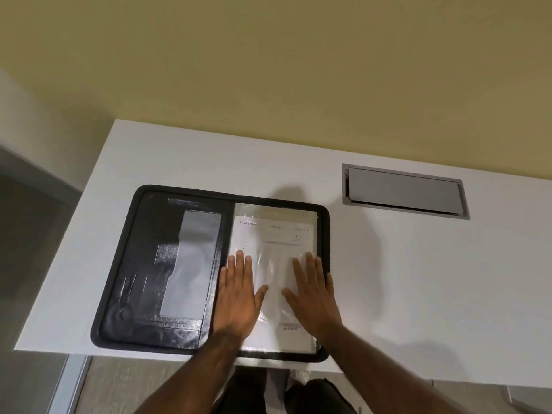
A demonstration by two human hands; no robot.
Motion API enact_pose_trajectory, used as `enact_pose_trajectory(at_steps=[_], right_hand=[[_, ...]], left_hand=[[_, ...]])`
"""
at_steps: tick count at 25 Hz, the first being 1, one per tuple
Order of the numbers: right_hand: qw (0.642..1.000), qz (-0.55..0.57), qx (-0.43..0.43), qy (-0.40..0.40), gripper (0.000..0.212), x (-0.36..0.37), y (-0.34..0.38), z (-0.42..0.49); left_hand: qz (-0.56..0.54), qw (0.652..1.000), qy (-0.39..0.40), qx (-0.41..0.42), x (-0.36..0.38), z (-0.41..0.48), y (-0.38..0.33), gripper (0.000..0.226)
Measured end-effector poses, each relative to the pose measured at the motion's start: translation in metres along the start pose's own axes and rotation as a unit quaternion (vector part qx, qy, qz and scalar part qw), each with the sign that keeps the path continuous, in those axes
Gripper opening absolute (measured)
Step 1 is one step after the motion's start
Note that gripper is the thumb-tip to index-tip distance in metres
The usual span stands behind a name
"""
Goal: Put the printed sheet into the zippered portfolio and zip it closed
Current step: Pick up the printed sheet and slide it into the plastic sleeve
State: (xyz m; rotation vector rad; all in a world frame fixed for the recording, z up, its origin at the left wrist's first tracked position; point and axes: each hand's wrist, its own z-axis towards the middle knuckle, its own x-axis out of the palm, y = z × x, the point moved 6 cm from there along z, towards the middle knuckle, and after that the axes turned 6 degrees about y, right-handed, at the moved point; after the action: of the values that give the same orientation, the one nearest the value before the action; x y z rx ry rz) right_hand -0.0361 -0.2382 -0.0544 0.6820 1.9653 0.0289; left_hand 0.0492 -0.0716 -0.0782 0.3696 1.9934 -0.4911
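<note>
Both my palms flat on the page — fingers spread.
My left hand [239, 297] and right hand [313, 297] press the white printed sheet [273, 234] onto the open black zippered portfolio's [155, 264] right half, on the white table [418, 264].

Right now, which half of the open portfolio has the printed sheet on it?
The right half, under both hands; the left half shows only dark pockets.
</note>
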Motion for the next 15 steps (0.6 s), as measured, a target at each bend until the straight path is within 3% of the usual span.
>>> enact_pose_trajectory(at_steps=[9,12,15], right_hand=[[0.997,-0.081,-0.002,0.004,0.079,0.004,-0.026,-0.003],[0.995,-0.097,0.001,0.009,0.080,-0.001,-0.032,-0.009],[0.994,-0.099,-0.018,0.044,0.080,-0.006,-0.030,-0.018]], left_hand=[[0.056,0.994,0.078,0.050,0.008,-0.050,0.017,0.076],[0.026,0.996,0.087,-0.003,0.003,-0.075,0.030,0.076],[-0.058,0.992,0.039,-0.106,-0.013,-0.098,0.059,0.071]])
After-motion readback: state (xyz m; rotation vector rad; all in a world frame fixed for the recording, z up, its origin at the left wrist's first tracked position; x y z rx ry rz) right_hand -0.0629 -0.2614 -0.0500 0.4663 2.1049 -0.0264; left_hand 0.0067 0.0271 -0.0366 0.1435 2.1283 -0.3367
